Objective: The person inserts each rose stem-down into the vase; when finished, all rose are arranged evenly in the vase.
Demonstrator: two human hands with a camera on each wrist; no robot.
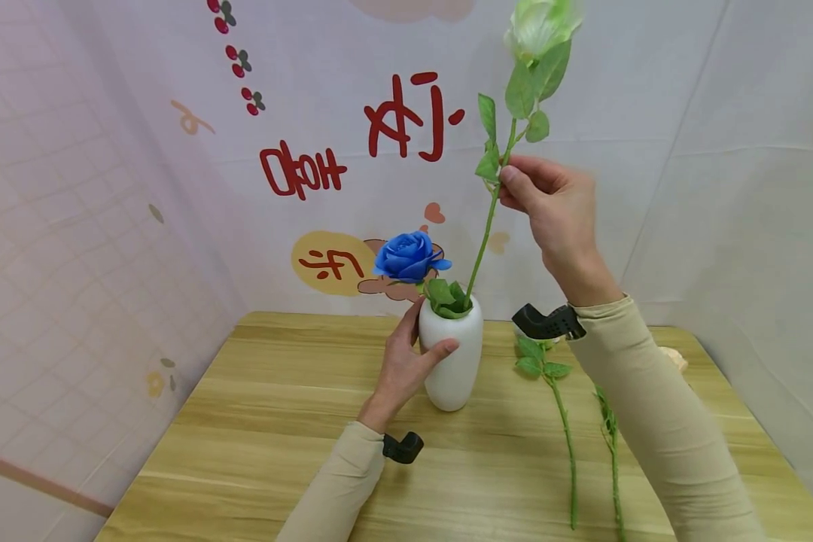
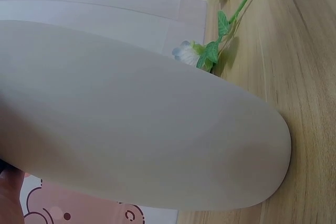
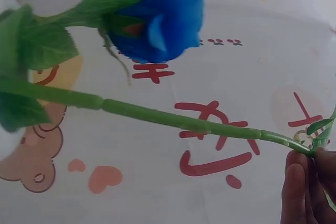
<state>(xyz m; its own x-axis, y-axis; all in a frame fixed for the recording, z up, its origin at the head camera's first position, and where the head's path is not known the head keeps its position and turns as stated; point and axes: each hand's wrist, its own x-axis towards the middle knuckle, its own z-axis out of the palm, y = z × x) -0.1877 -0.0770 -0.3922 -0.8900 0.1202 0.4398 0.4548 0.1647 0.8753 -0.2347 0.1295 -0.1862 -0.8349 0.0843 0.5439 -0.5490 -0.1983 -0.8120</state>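
A white vase (image 1: 452,361) stands upright on the wooden table. My left hand (image 1: 409,360) holds its left side, thumb across the front. A blue rose (image 1: 409,257) leans out of the mouth to the left, green leaves at the rim. My right hand (image 1: 552,199) pinches the green stem of a pale white-green rose (image 1: 540,30) high above the vase, thumb against fingers. The stem's lower end reaches into the vase mouth, its tip hidden. In the right wrist view the stem (image 3: 178,120) slants past the blue rose (image 3: 163,19); in the left wrist view the vase (image 2: 142,119) fills the middle.
On the table (image 1: 284,421), right of the vase, lie a rose with a long green stem (image 1: 566,429) and another stem (image 1: 614,467), partly under my right forearm. A pale bloom (image 1: 674,358) shows beyond the sleeve. Behind is a printed cloth wall (image 1: 583,98).
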